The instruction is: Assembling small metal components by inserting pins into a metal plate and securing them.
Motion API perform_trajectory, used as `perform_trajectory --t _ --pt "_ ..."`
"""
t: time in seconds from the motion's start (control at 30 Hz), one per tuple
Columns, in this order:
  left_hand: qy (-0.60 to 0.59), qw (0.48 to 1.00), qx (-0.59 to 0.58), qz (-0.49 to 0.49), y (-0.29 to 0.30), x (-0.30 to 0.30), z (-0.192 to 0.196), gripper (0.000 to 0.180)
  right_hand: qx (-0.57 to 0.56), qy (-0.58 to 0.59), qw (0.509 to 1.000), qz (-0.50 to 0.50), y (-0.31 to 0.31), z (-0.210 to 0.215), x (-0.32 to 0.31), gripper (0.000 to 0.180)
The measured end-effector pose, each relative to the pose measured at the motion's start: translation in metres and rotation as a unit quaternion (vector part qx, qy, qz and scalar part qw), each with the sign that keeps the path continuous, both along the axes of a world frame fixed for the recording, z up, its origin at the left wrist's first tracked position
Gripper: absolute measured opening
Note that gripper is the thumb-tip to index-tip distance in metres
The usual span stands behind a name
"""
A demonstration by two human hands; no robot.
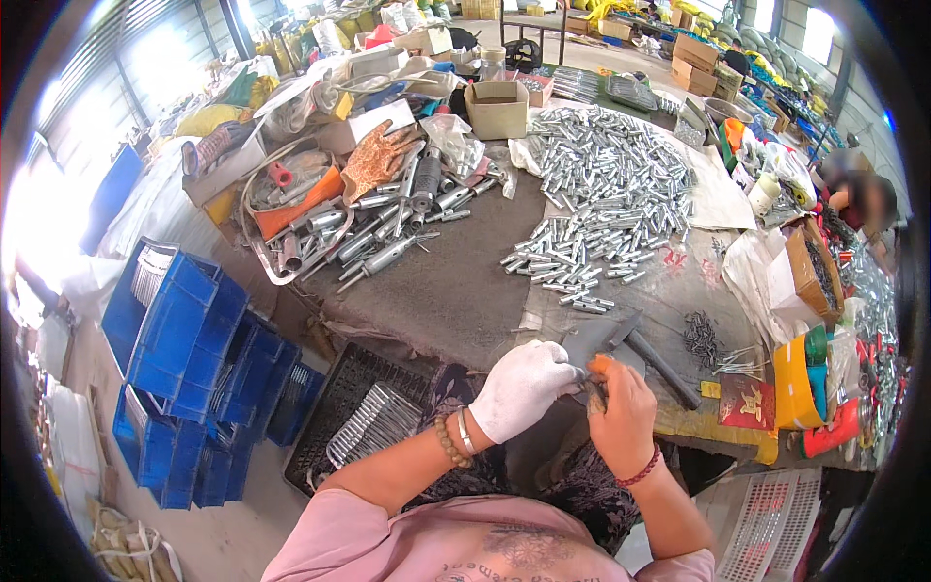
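Observation:
My left hand [519,390], in a white glove, is pinched closed at the table's near edge. My bare right hand [623,415] is closed too, its fingertips almost meeting the glove's. Between the fingertips is a small dark piece, mostly hidden, whose kind I cannot make out. Just beyond the hands lies a hammer [663,370] with a dark handle, its head on a flat grey metal plate [585,339]. Right of the hammer are a small heap of dark metal pins [701,337] and several thin light rods [742,361]. Farther back spreads a big pile of silvery metal tubes [606,184].
Larger metal shafts and an orange-stained glove [378,160] crowd the table's left. Stacked blue bins [189,339] stand at the left, near a black crate [315,427] holding metal rods. A yellow container [797,388] and red card [747,403] sit right. Another person [863,199] is farther right.

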State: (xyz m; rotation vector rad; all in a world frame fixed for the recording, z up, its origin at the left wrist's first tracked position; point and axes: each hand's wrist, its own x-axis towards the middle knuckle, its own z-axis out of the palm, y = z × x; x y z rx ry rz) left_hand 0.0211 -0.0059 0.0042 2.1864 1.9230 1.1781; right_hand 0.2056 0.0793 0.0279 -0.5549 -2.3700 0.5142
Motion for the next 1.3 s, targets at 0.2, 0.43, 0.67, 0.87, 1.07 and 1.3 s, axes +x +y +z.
perform_trajectory --t 0.2,0.43,0.67,0.87,1.07,1.3 --pt "-0.019 0.999 0.024 -0.013 0.000 -0.003 -0.004 0.020 0.094 -0.021 0.995 0.005 -0.003 0.012 -0.008 0.042" --pt "-0.021 0.999 0.042 -0.005 0.000 -0.002 0.002 0.011 0.147 -0.052 0.987 0.038 -0.004 0.020 -0.015 0.031" --pt "-0.025 1.000 0.014 -0.009 -0.006 0.003 -0.008 0.022 0.088 0.000 0.996 0.007 -0.005 0.000 -0.004 0.035" --pt "-0.028 0.998 0.048 -0.025 0.002 0.000 -0.008 0.022 0.113 -0.021 0.993 0.011 -0.002 0.009 -0.005 0.041" --pt "-0.038 0.997 0.072 0.001 0.007 -0.005 -0.012 0.017 0.112 -0.011 0.994 0.017 0.008 0.004 -0.015 0.042" --pt "-0.024 0.997 0.076 -0.004 0.003 -0.002 -0.012 0.026 0.089 0.022 0.996 0.002 0.012 -0.010 -0.008 0.047"
